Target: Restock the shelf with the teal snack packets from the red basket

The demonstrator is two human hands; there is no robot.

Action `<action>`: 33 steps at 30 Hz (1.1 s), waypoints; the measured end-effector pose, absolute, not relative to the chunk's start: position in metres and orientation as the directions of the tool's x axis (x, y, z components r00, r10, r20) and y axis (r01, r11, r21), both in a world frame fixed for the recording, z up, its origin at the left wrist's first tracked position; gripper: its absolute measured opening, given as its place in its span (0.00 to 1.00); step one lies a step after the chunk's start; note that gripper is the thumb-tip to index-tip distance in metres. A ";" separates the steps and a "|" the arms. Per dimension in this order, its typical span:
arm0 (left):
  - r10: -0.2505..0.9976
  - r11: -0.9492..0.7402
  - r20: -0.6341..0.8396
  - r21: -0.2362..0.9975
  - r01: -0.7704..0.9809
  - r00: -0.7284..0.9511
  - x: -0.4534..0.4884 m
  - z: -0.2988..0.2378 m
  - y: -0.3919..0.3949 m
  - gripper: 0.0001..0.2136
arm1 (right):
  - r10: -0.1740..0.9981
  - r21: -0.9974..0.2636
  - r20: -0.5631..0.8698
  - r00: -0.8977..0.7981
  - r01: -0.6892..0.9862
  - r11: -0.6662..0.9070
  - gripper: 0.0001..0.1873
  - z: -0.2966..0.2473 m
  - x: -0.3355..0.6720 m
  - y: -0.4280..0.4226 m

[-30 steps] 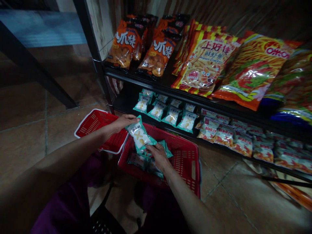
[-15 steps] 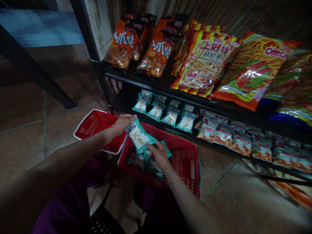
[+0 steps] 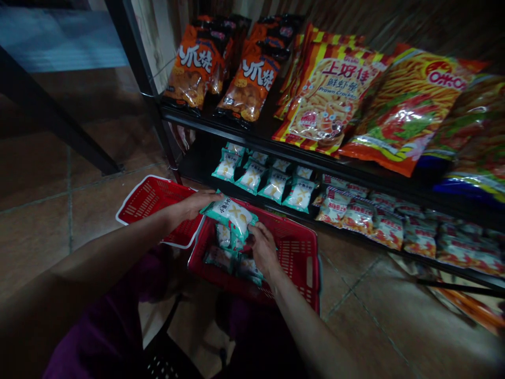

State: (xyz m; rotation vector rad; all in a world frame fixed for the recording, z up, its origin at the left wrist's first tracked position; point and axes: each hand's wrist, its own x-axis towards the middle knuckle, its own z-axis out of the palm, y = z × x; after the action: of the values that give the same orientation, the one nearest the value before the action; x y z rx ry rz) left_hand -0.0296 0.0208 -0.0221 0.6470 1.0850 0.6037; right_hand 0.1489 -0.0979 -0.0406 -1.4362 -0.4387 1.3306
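My left hand grips the upper left end of a white and teal snack bag, which lies tilted above a red shopping basket. At the bag's right end, my right hand pinches it between thumb and fingers. Part of a second teal bag shows just beneath, near the right fingers; whether they hold it too I cannot tell. Several more teal and white bags lie inside the basket. A smaller red basket with a white rim stands at the left, under my left forearm.
Rows of matching teal bags sit on the low shelf, beside red and white packets. Above, the upper shelf bears orange bags, prawn cracker bags and larger noodle-picture bags. A dark shelf post rises left.
The held bag has turned flatter and more level, its right end swinging up and right. My right hand has shifted slightly right. Another small bag in the basket has come into sight.
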 end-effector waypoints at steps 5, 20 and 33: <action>0.775 0.618 -0.536 0.754 -0.223 0.335 -0.030 -0.020 0.020 0.06 | 0.804 -0.821 -0.515 0.297 -0.440 -0.364 0.25 -0.041 0.146 -0.097; 0.829 0.559 -0.532 0.793 -0.242 0.173 -0.024 -0.024 0.006 0.04 | 0.751 -0.647 -0.629 0.201 -0.671 -0.362 0.30 -0.040 0.143 -0.096; 0.813 0.565 -0.580 0.771 -0.294 0.040 -0.022 -0.029 0.015 0.06 | 0.944 -0.972 -0.226 0.242 0.004 -0.234 0.16 -0.044 0.140 -0.106</action>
State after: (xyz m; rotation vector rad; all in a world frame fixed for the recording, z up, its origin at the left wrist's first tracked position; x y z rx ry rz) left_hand -0.0220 0.0147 -0.0285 0.5181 1.2596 0.9089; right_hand 0.1400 -0.1059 -0.0445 -1.5080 -0.9299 1.1734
